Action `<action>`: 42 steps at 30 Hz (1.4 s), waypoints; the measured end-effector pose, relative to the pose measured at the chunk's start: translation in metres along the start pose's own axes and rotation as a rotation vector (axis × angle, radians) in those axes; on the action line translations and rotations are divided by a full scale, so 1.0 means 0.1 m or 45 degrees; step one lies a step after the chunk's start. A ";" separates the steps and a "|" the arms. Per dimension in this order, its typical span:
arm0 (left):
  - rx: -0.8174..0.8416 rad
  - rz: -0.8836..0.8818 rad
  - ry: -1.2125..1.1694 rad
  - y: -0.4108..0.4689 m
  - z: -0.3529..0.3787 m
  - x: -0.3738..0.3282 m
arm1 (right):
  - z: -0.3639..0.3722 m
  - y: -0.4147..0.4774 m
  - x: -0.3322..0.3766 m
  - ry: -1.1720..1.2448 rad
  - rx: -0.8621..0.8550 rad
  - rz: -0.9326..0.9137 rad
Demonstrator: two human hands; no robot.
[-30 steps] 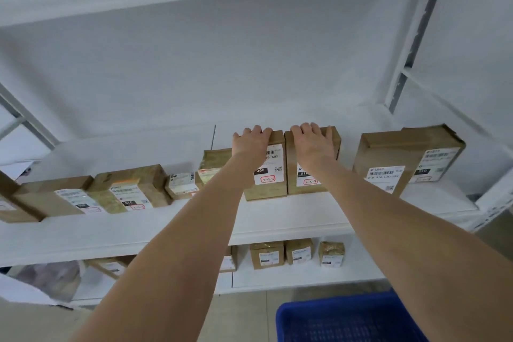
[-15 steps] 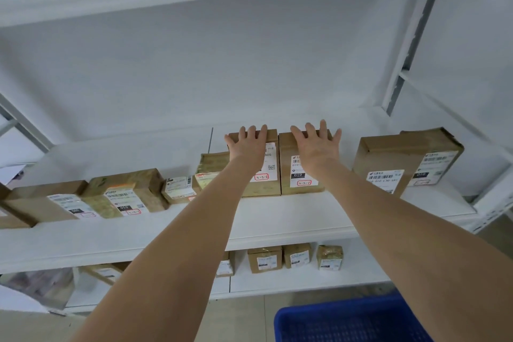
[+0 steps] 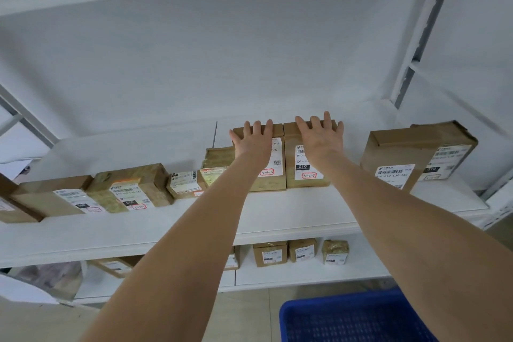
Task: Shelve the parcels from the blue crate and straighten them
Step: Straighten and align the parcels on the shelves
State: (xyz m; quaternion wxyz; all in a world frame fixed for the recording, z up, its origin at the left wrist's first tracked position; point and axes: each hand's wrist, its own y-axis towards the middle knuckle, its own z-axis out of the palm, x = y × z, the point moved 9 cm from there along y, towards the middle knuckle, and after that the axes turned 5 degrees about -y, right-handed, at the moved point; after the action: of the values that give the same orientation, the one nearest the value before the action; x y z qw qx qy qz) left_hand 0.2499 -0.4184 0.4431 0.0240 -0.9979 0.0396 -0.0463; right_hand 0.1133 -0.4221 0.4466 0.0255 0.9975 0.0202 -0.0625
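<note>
**While pressing on the two middle parcels: both hands flat, nothing gripped**

While reaching up to the upper shelf point(image 3: 277, 211), got the left hand point(image 3: 254, 141) laid flat on the front of the parcel marked 3-3-6 point(image 3: 270, 172), fingers straight and spread, tips just over its top edge. Same deal with the right hand point(image 3: 322, 141) on the parcel marked 3-3-7 point(image 3: 308, 175): palm on the face, fingers splayed, no grip on anything.

Standing upright, those two, side by side and touching, labels facing out.

Just left of them, partly hidden by the left forearm, a tape-wrapped parcel point(image 3: 216, 164). Then a small labelled parcel point(image 3: 184, 183), a taped parcel lying at an angle point(image 3: 133, 189), and a flat brown box point(image 3: 50, 197) near the left edge.

Off to the right, well apart from the pair, a bigger brown box point(image 3: 388, 158) with another box point(image 3: 449, 153) tucked behind it.

Down on the lower shelf point(image 3: 305, 275), three small boxes point(image 3: 269, 254) in a row.

Bottom right, the blue crate point(image 3: 347, 319), only part of it in view, so can't tell whether anything's left inside.
</note>
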 end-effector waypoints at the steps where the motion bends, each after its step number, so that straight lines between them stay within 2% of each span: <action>1: 0.005 0.000 0.002 0.00 0.00 -0.01 | 0.00 0.00 0.00 -0.004 0.020 -0.001; 6: -0.026 0.025 -0.038 -0.02 -0.09 0.00 | -0.01 -0.05 -0.02 -0.063 0.069 -0.004; 11: -0.101 0.085 -0.165 -0.13 -0.30 -0.09 | -0.12 -0.14 -0.05 0.043 0.107 -0.025; 14: -0.202 0.113 -0.277 -0.28 -0.46 -0.27 | -0.25 -0.26 -0.12 0.086 0.028 -0.078; 19: -0.349 0.166 -0.299 -0.56 -0.67 -0.81 | -0.55 -0.60 -0.37 0.159 -0.222 -0.225; 22: -0.360 0.158 -0.312 -0.70 -0.74 -1.20 | -0.58 -0.77 -0.66 0.215 -0.233 -0.265; 27: -0.352 0.181 -0.281 -0.84 -0.74 -1.85 | -0.40 -0.93 -1.34 0.226 -0.200 -0.208; 32: -0.348 0.272 -0.255 -0.88 -0.70 -2.35 | -0.17 -0.96 -1.95 0.229 -0.108 -0.026; 35: -0.356 0.281 -0.233 -0.80 -0.75 -2.46 | -0.05 -0.92 -2.15 0.257 -0.039 0.043; 42: -0.336 0.229 -0.152 -0.55 -0.78 -2.40 | 0.03 -0.79 -2.22 0.213 -0.032 0.021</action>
State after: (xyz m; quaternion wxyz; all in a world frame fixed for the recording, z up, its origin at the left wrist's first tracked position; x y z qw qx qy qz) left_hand 0.0086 -0.3473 0.5015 -0.1007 -0.9857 0.1332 0.0211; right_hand -0.1103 -0.3515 0.4673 0.0369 0.9990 0.0150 0.0217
